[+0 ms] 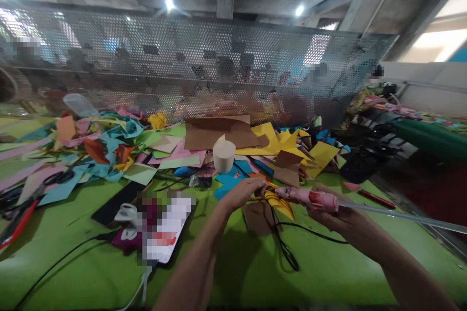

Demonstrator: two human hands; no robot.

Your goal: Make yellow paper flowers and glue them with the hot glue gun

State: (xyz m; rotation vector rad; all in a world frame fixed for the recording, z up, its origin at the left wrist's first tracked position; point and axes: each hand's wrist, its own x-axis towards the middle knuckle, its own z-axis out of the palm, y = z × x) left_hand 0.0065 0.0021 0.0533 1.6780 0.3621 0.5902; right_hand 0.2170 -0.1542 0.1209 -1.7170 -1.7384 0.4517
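Observation:
My right hand (343, 221) is closed around a pink hot glue gun (306, 198), its tip pointing left. A long clear glue stick (383, 212) sticks out of its back end, and a black cord (314, 232) loops below. At the gun's tip, my left hand (245, 193) pinches a folded yellow paper piece (279, 204) with darker stripes. Its upper part is partly hidden by the fingers and the gun. Beneath them a brown paper piece (259, 223) lies on the green table (321, 272).
A white roll (224, 156) stands ahead, before a large brown sheet (219, 132). Coloured paper scraps (109, 141) spread along the back. A phone (171, 233) and cables lie left, scissors (51, 180) farther left. A red pen (376, 199) rests right. A perforated metal screen (204, 58) rises behind.

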